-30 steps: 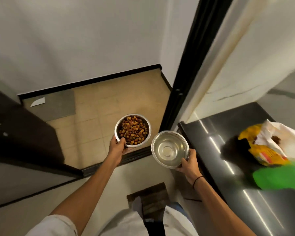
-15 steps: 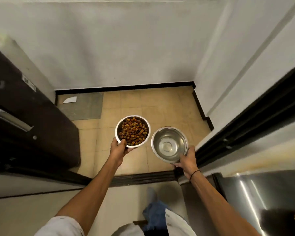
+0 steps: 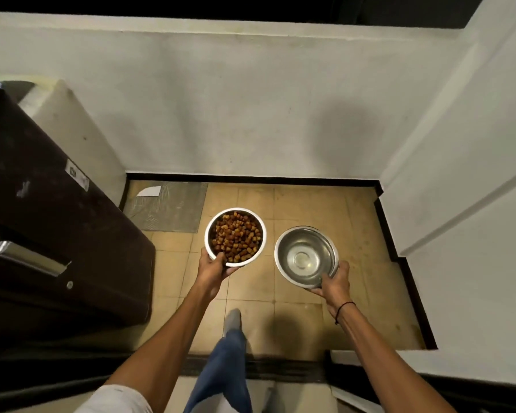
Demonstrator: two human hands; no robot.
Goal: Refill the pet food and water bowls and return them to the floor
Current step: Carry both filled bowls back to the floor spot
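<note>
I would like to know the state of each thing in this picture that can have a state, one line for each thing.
Steel bowl of brown kibble: full, held level above the floor.
Steel bowl of clear water: partly filled, held above the floor, slightly tilted.
Left hand: gripping the kibble bowl's near rim.
Right hand: gripping the water bowl's near rim.
Grey floor mat: flat in the corner, a white paper scrap on it.
Dark brown door: standing open.

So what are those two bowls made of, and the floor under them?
Both the food bowl in the left hand and the water bowl in the right hand look like polished metal, likely stainless steel: silvery, with bright reflections on rim and wall. The floor looks like matte tan tile, probably ceramic, judging by its square grid of joints.
</note>
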